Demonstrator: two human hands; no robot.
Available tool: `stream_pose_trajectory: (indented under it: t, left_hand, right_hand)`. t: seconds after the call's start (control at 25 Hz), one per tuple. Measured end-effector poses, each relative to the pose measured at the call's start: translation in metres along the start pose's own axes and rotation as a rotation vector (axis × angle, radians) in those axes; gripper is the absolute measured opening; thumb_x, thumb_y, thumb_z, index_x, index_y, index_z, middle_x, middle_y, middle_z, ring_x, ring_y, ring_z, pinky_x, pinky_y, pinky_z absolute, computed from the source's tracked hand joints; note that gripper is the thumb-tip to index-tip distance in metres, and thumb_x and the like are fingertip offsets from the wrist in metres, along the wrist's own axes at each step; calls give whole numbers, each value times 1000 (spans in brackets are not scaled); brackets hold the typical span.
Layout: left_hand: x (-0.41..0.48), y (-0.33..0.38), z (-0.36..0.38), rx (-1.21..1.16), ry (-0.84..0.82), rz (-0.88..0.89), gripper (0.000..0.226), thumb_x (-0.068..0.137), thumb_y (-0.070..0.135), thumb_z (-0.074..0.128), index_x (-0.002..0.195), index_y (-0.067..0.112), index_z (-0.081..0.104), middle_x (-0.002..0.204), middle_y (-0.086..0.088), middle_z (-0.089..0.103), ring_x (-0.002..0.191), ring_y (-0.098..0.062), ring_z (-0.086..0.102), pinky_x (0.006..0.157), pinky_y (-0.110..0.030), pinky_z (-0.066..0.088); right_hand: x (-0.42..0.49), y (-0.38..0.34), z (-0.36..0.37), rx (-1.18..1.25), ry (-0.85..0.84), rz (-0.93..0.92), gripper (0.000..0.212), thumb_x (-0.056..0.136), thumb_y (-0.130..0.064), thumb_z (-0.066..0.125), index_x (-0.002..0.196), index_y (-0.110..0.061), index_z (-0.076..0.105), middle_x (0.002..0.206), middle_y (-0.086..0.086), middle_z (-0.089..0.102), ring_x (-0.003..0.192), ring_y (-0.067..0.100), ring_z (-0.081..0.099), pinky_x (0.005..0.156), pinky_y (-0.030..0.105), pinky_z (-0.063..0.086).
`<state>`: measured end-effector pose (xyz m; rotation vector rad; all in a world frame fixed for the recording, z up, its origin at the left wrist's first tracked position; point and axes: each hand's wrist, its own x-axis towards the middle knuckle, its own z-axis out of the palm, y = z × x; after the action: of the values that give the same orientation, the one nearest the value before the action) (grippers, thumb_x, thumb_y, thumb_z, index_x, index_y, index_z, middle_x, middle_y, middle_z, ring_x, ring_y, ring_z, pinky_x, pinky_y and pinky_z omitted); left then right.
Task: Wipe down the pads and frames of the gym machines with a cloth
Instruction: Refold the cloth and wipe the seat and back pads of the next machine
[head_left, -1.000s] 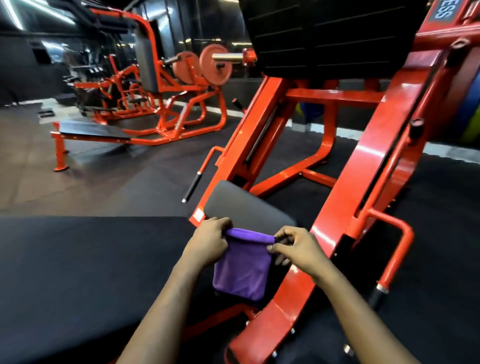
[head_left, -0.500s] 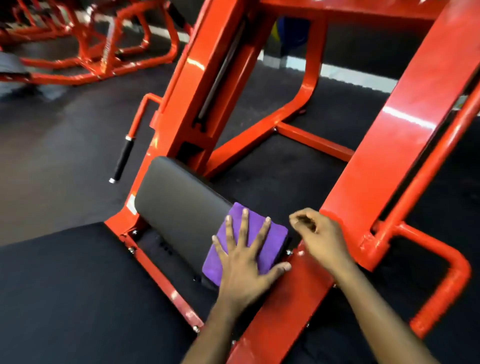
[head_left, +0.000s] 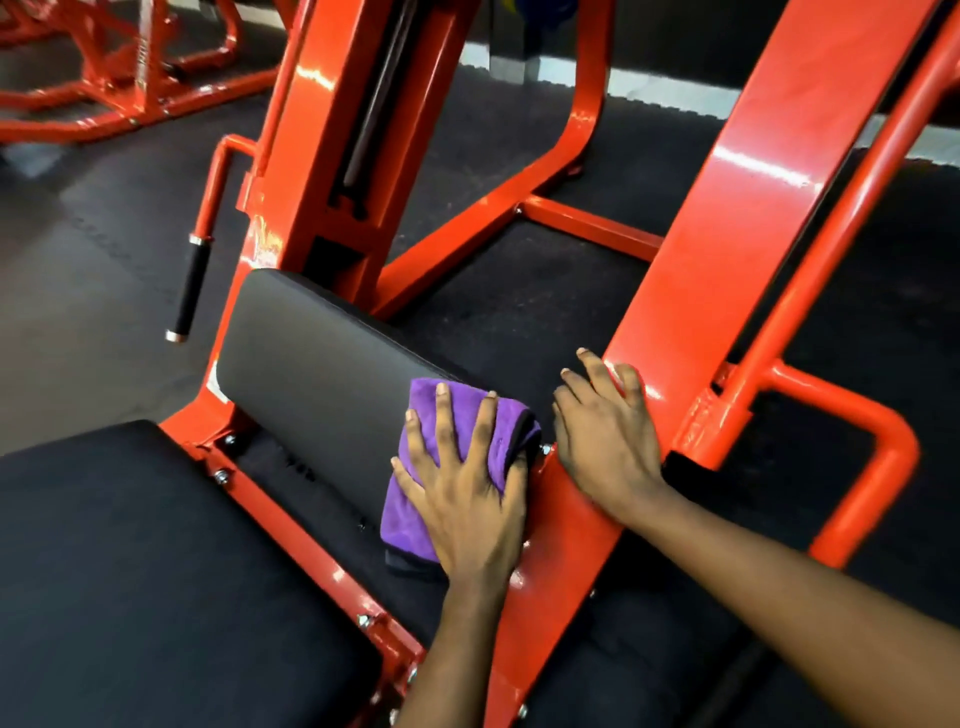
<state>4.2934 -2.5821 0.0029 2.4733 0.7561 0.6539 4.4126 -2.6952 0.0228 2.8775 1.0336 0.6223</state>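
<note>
A folded purple cloth (head_left: 447, 415) lies on the right end of a dark grey pad (head_left: 311, 358) of the red leg-press machine. My left hand (head_left: 462, 493) presses flat on the cloth with fingers spread and straight. My right hand (head_left: 605, 441) rests with straight fingers on the red frame beam (head_left: 727, 234) just right of the pad. A larger black seat pad (head_left: 130, 571) fills the lower left.
A red handle with a black grip (head_left: 189, 286) sticks out left of the pad. A red side handle loop (head_left: 852, 467) stands to the right. More red machine frames (head_left: 104, 78) sit at the far left on black rubber flooring (head_left: 545, 291).
Both hands held the hanging cloth a second ago. My left hand then laid it flat on the grey pad and stays pressed there. My right hand uncurled and came to rest on the red beam.
</note>
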Motion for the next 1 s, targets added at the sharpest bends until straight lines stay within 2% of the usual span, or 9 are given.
stream_pose_trajectory:
  t: [0.16,0.36,0.48,0.56,0.64,0.76,0.84,1.0]
  left_hand:
    - [1,8,-2,31,-19,-51,61,92,65,38,150,52,27,166,15,-1,153,-26,-1,119,-62,10]
    - [105,4,-10,-25,-41,-272,49,95,59,42,141,44,47,167,12,3,153,-28,-4,116,-66,8]
    - [142,-10,-16,-1,-56,-284,51,94,59,42,141,40,49,167,10,2,153,-28,-7,115,-69,3]
    - [124,-11,-15,-3,-21,-255,53,94,59,41,143,40,47,167,13,2,153,-25,-8,115,-70,1]
    - [71,3,-8,-50,12,-232,57,91,60,40,146,42,42,166,15,0,153,-24,-8,116,-69,1]
    - [-6,27,2,-80,21,-195,66,90,63,41,152,47,26,167,13,-5,153,-24,-9,116,-66,1]
    - [-4,26,4,-70,14,-211,66,91,64,40,152,50,21,167,12,-5,154,-24,-8,117,-65,4]
    - [42,12,1,-143,45,-313,58,93,57,44,149,51,29,166,13,0,153,-24,-2,118,-63,9]
  right_hand:
    - [-9,12,-4,-56,7,-75,38,103,-31,38,111,-12,70,144,9,56,150,26,31,118,46,21]
    - [-6,4,-3,-128,-34,-27,43,105,-30,31,118,-8,66,147,12,53,152,29,25,122,47,16]
    - [-8,2,-4,-159,-24,-30,43,105,-29,30,116,-7,64,143,13,55,150,30,27,122,48,17]
    - [-7,1,-6,-176,-25,-18,42,104,-29,31,115,-7,64,140,13,56,150,30,28,123,48,16]
    - [-8,-2,-5,-190,-12,-10,40,103,-28,33,112,-7,65,136,13,59,148,30,32,122,48,14]
    - [-7,-1,-6,-219,21,-10,37,102,-28,35,109,-8,66,130,13,62,145,30,37,121,47,13]
    - [-9,-2,-5,-221,41,-17,36,102,-28,34,108,-9,65,125,12,63,144,30,38,121,47,15]
    - [-9,0,-4,-238,68,-19,32,103,-27,37,105,-9,63,118,11,63,142,30,40,121,48,17]
